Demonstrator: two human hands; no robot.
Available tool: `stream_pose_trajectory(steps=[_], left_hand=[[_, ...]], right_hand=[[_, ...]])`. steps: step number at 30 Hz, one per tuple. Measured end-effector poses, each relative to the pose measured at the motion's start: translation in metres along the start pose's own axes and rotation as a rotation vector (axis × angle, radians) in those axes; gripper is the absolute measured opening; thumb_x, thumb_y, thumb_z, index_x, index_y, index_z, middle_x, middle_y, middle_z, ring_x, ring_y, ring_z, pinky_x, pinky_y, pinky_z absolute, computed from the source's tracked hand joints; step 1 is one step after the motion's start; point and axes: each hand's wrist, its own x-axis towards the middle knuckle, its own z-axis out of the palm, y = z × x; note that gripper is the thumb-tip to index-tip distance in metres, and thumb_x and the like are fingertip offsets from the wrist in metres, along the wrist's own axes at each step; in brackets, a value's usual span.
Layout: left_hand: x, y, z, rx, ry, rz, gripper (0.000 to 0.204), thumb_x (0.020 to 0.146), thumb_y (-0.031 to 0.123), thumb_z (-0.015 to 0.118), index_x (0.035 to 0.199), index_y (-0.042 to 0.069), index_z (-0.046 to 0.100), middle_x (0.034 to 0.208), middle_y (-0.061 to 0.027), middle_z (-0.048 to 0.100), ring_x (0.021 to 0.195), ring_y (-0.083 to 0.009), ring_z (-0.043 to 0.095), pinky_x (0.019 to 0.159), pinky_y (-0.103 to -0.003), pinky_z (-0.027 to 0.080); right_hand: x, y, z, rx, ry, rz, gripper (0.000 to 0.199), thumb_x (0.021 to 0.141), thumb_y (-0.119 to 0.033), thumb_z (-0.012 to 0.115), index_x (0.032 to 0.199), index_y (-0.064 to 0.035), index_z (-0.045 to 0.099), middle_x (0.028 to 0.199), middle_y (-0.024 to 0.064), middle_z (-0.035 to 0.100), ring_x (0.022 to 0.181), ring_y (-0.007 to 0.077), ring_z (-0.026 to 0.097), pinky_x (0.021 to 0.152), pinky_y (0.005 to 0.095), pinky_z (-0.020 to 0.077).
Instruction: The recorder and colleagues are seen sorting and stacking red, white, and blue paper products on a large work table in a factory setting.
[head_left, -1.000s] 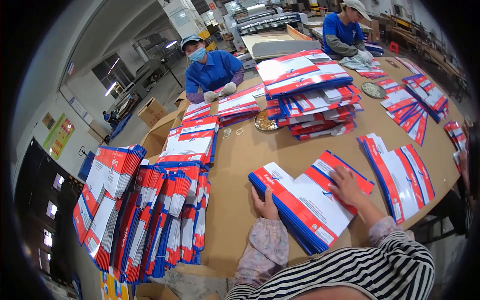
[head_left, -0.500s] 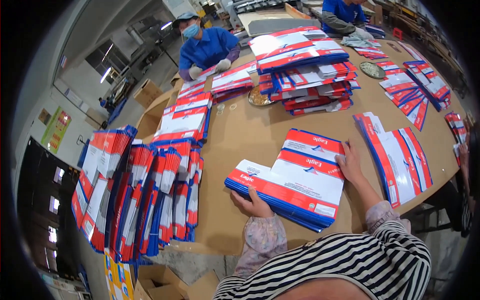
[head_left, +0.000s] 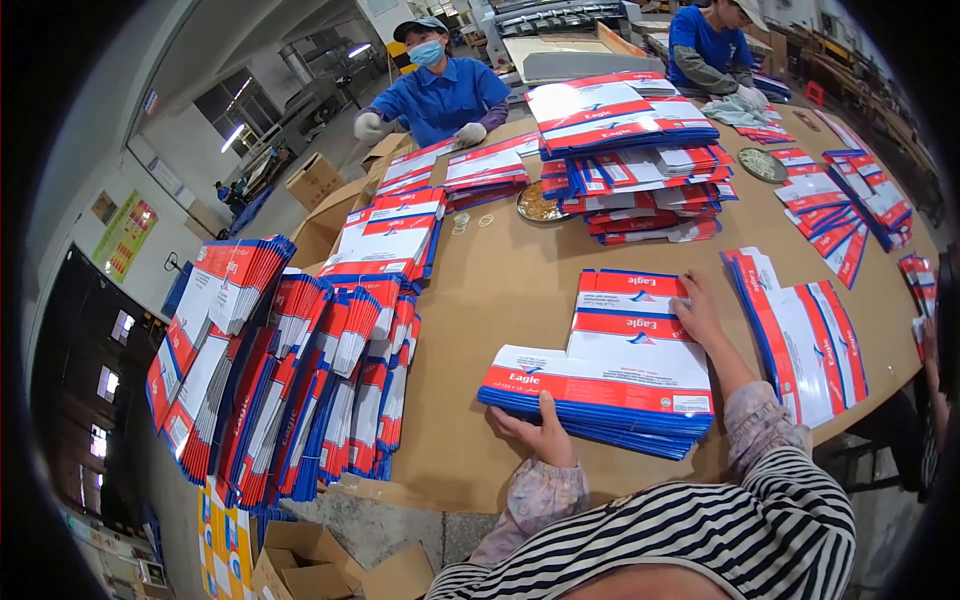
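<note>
In front of me on the brown table lies a stack of flat, folded cartons [head_left: 620, 385], red, white and blue, shaped like an L. My left hand [head_left: 545, 437] grips its near-left edge, thumb on top and fingers along the blue side. At the upper right edge, my right hand [head_left: 698, 310] holds the stack with fingertips over the top sheet. To the right, close to my right forearm, another flat carton stack [head_left: 805, 345] lies by itself.
Several carton bundles [head_left: 270, 380] lean at the left table edge. A tall carton pile [head_left: 630, 135] stands farther off, beside a dish of orange-brown bits [head_left: 540, 205] and loose rings [head_left: 486, 220]. A masked co-worker [head_left: 445, 100] and another person [head_left: 710, 50] work across the table [head_left: 480, 290].
The carton stack between my hands has turned slightly, its near edge now closer to level. My view has shifted a little. The masked co-worker's one gloved hand has lifted outward from the cartons.
</note>
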Motion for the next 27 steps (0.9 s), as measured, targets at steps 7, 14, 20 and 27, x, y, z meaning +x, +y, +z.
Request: stream_pose_trajectory(steps=[7, 14, 20, 27], left_hand=[[0.002, -0.002, -0.003, -0.019, -0.027, -0.029, 0.086, 0.083, 0.022, 0.071, 0.144, -0.002, 0.015, 0.142, -0.0241, 0.019, 0.130, -0.0351, 0.028, 0.108, -0.043, 0.028], [0.024, -0.029, -0.024, -0.074, -0.232, -0.034, 0.086, 0.082, 0.025, 0.073, 0.143, -0.004, 0.020, 0.142, -0.0241, 0.021, 0.129, -0.0326, 0.031, 0.098, -0.041, 0.042], [0.067, -0.011, -0.084, 0.026, -0.830, -0.237, 0.059, 0.084, 0.027, 0.070, 0.130, -0.004, 0.047, 0.106, -0.0134, 0.066, 0.091, -0.0217, 0.066, 0.079, -0.032, 0.052], [0.135, -0.013, -0.062, 0.373, -0.454, 0.201, 0.065, 0.083, 0.040, 0.067, 0.127, -0.005, 0.050, 0.120, -0.0230, 0.059, 0.112, -0.0316, 0.058, 0.093, -0.039, 0.045]], right_hand=[[-0.079, -0.128, -0.047, -0.135, -0.483, -0.510, 0.088, 0.078, -0.056, 0.065, 0.145, -0.0129, 0.027, 0.149, 0.0227, 0.024, 0.139, 0.0389, 0.022, 0.108, 0.0647, 0.0131], [-0.129, -0.153, -0.037, -0.195, -0.649, -0.626, 0.095, 0.074, -0.050, 0.071, 0.146, -0.0101, 0.024, 0.148, 0.0211, 0.026, 0.138, 0.0410, 0.022, 0.107, 0.0627, 0.0199], [-0.124, -0.145, -0.029, -0.267, -0.590, -0.604, 0.097, 0.073, -0.043, 0.074, 0.146, -0.0070, 0.021, 0.149, 0.0208, 0.026, 0.138, 0.0407, 0.024, 0.107, 0.0630, 0.0211], [-0.124, -0.149, -0.031, -0.258, -0.592, -0.645, 0.097, 0.073, -0.043, 0.074, 0.146, -0.0075, 0.022, 0.149, 0.0199, 0.026, 0.138, 0.0405, 0.024, 0.107, 0.0623, 0.0215]])
